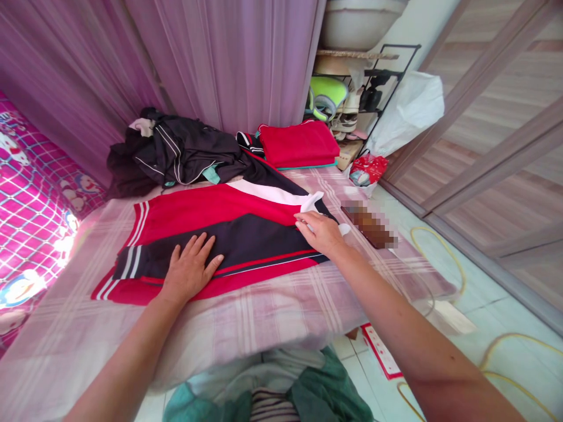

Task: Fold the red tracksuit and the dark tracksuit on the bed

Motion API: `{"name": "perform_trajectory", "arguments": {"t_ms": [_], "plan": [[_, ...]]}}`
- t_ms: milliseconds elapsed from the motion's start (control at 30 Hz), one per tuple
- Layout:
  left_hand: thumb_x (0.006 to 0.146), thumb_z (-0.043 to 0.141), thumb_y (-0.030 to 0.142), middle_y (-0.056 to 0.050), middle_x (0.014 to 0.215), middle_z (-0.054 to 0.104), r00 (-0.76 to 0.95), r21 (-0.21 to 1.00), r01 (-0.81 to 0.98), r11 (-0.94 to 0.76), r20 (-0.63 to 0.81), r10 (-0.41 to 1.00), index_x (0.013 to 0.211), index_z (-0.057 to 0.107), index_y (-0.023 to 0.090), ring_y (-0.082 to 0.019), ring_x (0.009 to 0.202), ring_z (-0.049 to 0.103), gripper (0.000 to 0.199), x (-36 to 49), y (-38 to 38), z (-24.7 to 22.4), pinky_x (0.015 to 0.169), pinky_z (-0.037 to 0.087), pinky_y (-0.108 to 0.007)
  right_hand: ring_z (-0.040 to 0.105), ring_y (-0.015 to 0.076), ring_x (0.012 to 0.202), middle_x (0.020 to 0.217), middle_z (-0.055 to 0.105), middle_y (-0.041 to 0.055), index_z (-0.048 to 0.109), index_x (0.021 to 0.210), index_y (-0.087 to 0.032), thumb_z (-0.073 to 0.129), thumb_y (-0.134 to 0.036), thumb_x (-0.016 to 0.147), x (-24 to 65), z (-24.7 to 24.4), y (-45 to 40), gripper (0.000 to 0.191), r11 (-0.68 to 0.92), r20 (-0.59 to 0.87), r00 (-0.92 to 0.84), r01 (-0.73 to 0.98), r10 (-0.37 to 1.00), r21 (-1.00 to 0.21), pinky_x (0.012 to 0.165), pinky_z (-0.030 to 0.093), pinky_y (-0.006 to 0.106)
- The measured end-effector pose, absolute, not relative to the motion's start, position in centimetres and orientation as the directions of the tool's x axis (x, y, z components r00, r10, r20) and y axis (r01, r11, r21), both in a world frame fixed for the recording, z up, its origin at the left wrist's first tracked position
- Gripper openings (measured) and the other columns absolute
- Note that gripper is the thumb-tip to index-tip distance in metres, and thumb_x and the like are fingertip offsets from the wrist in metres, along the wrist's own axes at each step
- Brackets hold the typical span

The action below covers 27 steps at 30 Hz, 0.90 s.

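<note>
We are resting the left hand (189, 269) palm-down, ungripped, fingers spread, on the jacket (193, 214); we are pinching its collar end with the right hand (320, 230).

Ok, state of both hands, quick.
Left hand: open, spread flat on the red-and-black garment.
Right hand: fingers bent at the garment's far-right end; whether its grip is closed on cloth can't be told.

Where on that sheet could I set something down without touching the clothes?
Bare sheet shows in front of the red-black garment, and left of it toward the pink bedding. It's crowded at the back, where the dark pile and red stack line the curtain, and in the middle, with the left hand and right hand on the garment.
</note>
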<state>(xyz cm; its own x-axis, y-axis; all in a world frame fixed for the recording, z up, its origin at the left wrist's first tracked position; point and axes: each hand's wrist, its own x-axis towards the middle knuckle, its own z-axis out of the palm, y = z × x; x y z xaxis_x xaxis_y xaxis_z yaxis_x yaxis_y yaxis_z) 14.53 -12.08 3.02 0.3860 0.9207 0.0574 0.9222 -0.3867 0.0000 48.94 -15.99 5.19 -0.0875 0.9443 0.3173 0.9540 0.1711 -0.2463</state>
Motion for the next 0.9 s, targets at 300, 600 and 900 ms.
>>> {"name": "perform_trajectory", "arguments": {"t_ms": [300,600,900], "plan": [[0.096,0.038,0.049,-0.009,0.157,0.039,0.374,-0.008,0.927,-0.374,0.028,0.927,0.149,0.043,0.024,-0.031,0.146,0.033,0.059,14.6,-12.3,3.2,0.115,0.028,-0.058,0.029,0.0272,0.147,0.159,0.032,0.0113,0.042,0.150,-0.019,0.041,-0.043,0.099,45.8,3.3,-16.2,0.056,0.358,0.018,-0.363,0.908,0.932,-0.216,0.120,0.020,0.055],[0.097,0.038,0.047,-0.012,0.144,0.056,0.423,-0.004,0.904,-0.428,0.158,0.892,0.134,0.061,0.025,-0.031,0.131,0.052,0.049,16.9,-10.9,6.0,0.115,0.030,-0.053,0.027,0.0262,0.148,0.159,0.033,0.0109,0.043,0.150,-0.021,0.039,-0.044,0.100,40.4,6.3,-13.4,0.054,0.457,0.197,-0.418,0.858,0.887,-0.234,0.122,0.018,0.053],[0.096,0.036,0.053,-0.007,0.157,0.040,0.419,-0.021,0.908,-0.419,0.066,0.906,0.149,0.042,0.034,-0.030,0.146,0.032,0.056,16.0,-7.8,2.6,0.116,0.023,-0.060,0.026,0.0262,0.148,0.159,0.033,0.0098,0.043,0.149,-0.023,0.038,-0.049,0.100,39.8,3.8,-10.8,0.056,0.372,0.032,-0.379,0.883,0.925,-0.287,0.120,0.019,0.054]]}}
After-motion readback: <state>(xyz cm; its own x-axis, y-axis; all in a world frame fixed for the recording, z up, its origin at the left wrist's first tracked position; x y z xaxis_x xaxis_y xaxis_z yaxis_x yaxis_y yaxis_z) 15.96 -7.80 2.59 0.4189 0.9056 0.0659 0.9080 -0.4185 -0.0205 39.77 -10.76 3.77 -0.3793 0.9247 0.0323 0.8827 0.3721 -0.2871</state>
